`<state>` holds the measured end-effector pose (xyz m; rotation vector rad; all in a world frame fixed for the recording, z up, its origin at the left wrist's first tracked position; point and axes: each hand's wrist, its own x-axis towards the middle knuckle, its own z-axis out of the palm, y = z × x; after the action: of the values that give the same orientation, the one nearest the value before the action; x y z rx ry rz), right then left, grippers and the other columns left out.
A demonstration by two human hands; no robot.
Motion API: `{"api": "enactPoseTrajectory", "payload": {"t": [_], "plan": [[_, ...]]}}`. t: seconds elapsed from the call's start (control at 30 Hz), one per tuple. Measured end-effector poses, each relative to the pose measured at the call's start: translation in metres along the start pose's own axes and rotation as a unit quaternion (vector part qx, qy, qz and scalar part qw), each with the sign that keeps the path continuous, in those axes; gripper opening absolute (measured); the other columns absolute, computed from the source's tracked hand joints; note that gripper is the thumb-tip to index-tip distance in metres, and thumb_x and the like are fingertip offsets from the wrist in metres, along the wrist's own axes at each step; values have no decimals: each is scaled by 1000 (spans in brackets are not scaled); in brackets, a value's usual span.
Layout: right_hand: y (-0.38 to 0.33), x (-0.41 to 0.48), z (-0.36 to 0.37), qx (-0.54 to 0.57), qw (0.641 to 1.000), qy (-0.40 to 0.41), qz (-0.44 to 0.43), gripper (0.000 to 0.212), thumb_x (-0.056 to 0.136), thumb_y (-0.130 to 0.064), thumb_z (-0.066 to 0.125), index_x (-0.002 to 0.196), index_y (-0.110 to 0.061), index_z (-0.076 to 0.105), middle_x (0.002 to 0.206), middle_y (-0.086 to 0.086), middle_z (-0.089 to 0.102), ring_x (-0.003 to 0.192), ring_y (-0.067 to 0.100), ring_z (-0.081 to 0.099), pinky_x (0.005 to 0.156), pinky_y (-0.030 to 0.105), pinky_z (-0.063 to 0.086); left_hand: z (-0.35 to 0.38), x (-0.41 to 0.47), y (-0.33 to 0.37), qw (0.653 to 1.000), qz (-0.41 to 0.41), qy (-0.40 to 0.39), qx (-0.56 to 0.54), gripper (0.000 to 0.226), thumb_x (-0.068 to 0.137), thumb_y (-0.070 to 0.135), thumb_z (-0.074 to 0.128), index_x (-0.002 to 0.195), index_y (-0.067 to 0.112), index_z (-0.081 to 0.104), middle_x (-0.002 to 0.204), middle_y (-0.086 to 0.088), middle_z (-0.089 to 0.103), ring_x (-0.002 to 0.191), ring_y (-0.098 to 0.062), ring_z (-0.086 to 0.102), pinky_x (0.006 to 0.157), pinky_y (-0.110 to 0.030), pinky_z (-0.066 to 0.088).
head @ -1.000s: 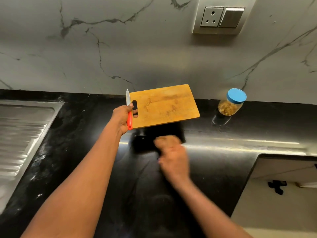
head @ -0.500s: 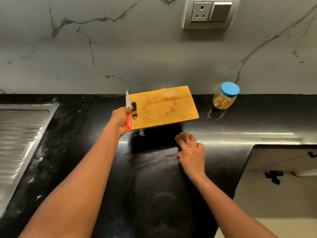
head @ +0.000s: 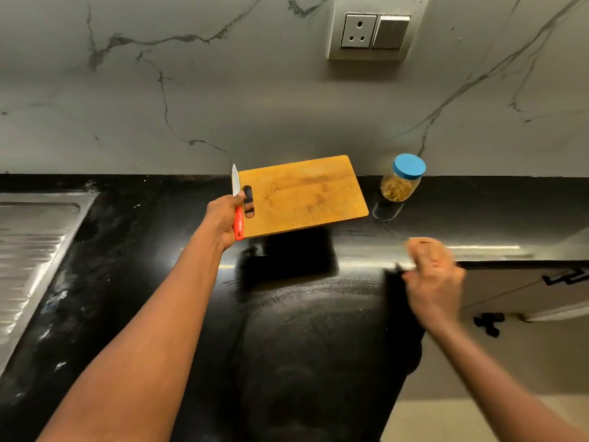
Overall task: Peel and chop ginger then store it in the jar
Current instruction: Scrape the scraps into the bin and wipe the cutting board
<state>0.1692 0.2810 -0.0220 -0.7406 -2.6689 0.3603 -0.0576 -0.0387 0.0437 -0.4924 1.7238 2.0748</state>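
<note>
Left hand (head: 224, 218) gripping knife (head: 237, 204) plus board (head: 306, 196) left of jar (head: 411, 183); jar capped, ginger (head: 395, 190) inside, task seeming done; right hand (head: 433, 282) blurring, grip unclear.

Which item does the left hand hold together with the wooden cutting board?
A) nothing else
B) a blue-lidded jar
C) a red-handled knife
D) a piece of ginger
C: the left hand grips the red-handled knife against the slotted end of the wooden cutting board, while the blue-lidded jar stands apart on the counter by the wall.
</note>
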Motion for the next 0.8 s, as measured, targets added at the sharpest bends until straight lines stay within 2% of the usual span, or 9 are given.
{"api": "enactPoseTrajectory", "payload": {"t": [0.07,0.13,0.23,0.33,0.43,0.5,0.63,0.8], "plan": [[-77,-29,22,88,985,-46,-140,63,69,-9,68,129,-28,60,130,-1,54,109,25,56,87,34,47,2,0,-1,1000,-2,2,1,16,100,20,52,103,7,62,97,-12,68,77,-20,65,74,-34,54],[-150,-70,49,126,956,-125,-233,73,61,-13,70,131,-31,58,135,-3,52,115,24,54,83,38,48,4,-1,-2,1000,-6,4,3,18,100,20,52,106,6,62,98,-13,69,77,-21,65,74,-35,54],[-209,-123,75,69,935,-227,-265,74,70,-22,72,137,-39,45,148,11,39,99,33,50,73,42,48,4,-3,-4,1000,-5,8,7,18,100,20,53,106,6,62,94,-11,68,73,-18,65,69,-31,55],[-196,-136,87,20,930,-244,-275,70,71,-32,74,134,-42,47,143,12,41,89,32,53,65,41,48,1,-4,-8,1000,-10,11,16,23,99,19,54,115,3,60,99,-13,68,78,-20,66,73,-33,55],[-162,-121,85,-10,947,-222,-230,73,65,-39,78,132,-44,51,140,10,46,86,29,49,63,37,46,1,-9,-12,1000,-16,9,25,25,99,18,54,117,1,59,97,-13,69,71,-16,68,60,-27,55],[-132,-108,77,-17,960,-201,-194,71,67,-37,78,132,-44,52,137,9,46,87,30,48,65,37,48,2,-14,-15,999,-29,5,30,25,99,20,54,116,3,59,89,-10,69,64,-14,68,52,-25,55],[-54,-78,57,-58,979,-171,-93,64,74,-35,77,134,-38,54,139,13,43,89,33,47,72,39,49,1,-25,-20,998,-44,-7,35,31,99,21,54,123,1,57,89,-12,70,71,-20,66,53,-27,57],[35,-43,32,-131,983,-123,43,54,86,-29,69,136,-35,51,142,19,37,94,40,46,79,44,46,-1,-41,-21,998,-47,-24,31,29,100,20,52,123,3,57,87,-10,71,66,-18,68,52,-28,56]]}}
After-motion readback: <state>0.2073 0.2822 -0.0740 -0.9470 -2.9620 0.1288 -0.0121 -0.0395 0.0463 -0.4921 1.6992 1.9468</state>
